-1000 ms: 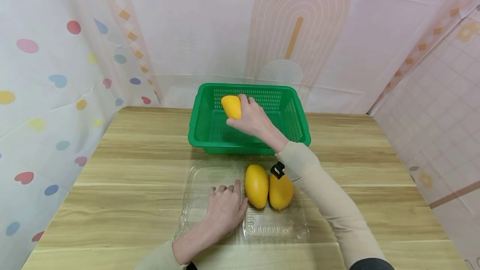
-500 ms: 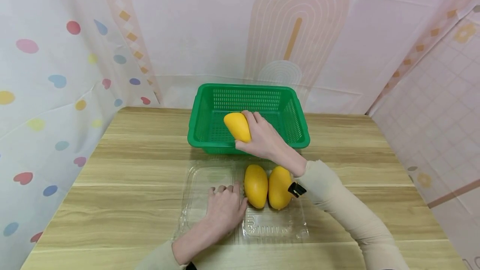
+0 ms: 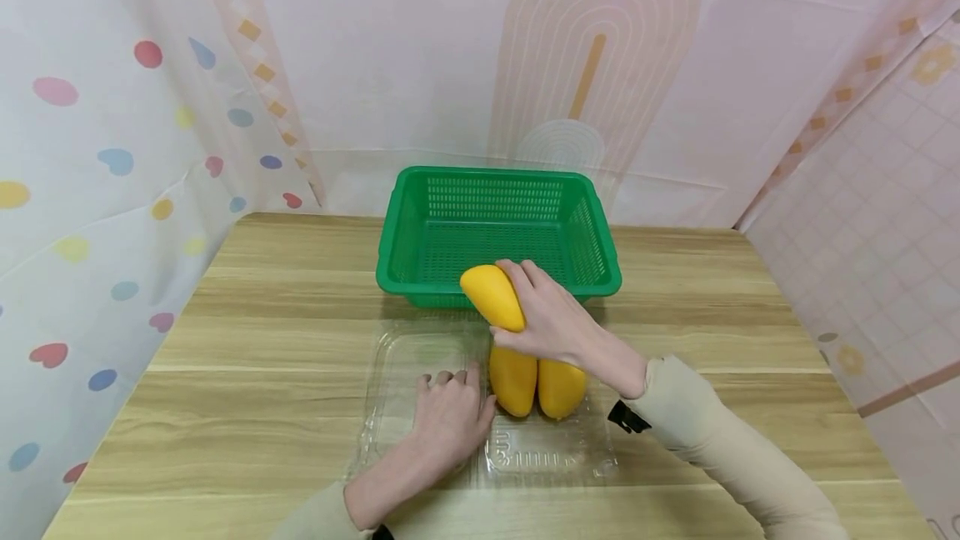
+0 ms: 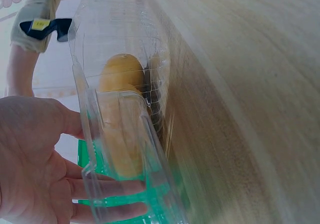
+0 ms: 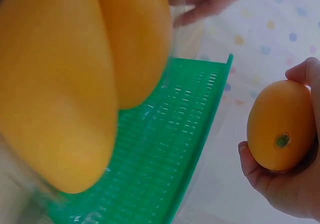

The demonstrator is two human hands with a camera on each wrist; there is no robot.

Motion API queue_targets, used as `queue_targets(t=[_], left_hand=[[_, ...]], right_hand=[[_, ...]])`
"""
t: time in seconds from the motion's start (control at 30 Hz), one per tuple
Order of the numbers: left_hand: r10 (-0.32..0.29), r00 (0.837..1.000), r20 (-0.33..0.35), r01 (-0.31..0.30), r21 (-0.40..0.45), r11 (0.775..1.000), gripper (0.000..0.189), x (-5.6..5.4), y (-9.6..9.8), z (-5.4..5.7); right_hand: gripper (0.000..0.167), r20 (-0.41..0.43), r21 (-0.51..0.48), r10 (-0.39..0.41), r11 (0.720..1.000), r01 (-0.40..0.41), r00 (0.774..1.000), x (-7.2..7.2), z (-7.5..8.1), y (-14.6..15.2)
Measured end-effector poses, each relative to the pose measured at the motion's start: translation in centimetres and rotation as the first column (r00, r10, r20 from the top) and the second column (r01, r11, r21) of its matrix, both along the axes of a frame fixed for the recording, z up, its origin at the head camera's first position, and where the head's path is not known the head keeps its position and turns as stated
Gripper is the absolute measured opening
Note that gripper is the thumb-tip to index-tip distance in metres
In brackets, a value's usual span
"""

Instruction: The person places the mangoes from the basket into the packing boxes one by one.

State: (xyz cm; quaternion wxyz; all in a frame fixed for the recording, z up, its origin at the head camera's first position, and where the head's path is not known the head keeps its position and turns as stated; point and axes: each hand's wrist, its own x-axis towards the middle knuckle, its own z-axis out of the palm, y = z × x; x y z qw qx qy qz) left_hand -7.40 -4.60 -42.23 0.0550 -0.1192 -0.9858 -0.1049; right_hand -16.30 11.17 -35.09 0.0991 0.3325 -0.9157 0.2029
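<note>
My right hand (image 3: pixel 551 319) grips a yellow mango (image 3: pixel 492 297), thumb on the near side and fingers over the far side, above the front rim of the green basket. The right wrist view shows the stem end of this held mango (image 5: pixel 282 126). Below it, two more mangoes (image 3: pixel 513 382) (image 3: pixel 561 390) lie side by side in the right half of a clear plastic clamshell box (image 3: pixel 551 458). My left hand (image 3: pixel 450 415) rests on the box near its middle fold, fingers extended; in the left wrist view its straight fingers (image 4: pixel 107 188) lie along the clear plastic.
The green basket (image 3: pixel 491 290) stands behind the box, its slotted floor in view. The wooden table (image 3: pixel 262 373) extends to both sides. Patterned cloth (image 3: pixel 420 48) hangs behind and along the sides.
My right hand has carried the mango from over the basket's inside towards me and slightly right, to above the box's far edge. The left hand has stayed in place.
</note>
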Motion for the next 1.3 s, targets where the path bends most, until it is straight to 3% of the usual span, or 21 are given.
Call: queue_targets(t=[0.4,0.73,0.93,1.3], left_hand=[[0.000,1.000,0.006,0.000,-0.005,1.000,0.052,0.0,0.0,0.1],[0.001,1.000,0.008,-0.001,-0.005,1.000,0.053,0.0,0.0,0.0],[-0.005,1.000,0.025,0.005,-0.001,1.000,0.053,0.0,-0.1,0.1],[-0.003,0.998,0.060,0.003,0.007,1.000,0.053,0.0,-0.1,0.2]], right_hand=[[0.075,0.006,0.043,0.018,0.999,-0.018,1.000,2.5,-1.5,2.6],[0.075,-0.013,0.117,0.090,0.989,-0.088,0.996,4.3,-3.7,4.7],[0.077,-0.023,0.180,0.163,0.971,-0.156,0.986,5.4,-4.5,5.5],[0.081,0.049,0.281,0.279,0.918,-0.281,0.959,6.8,-5.1,6.1]])
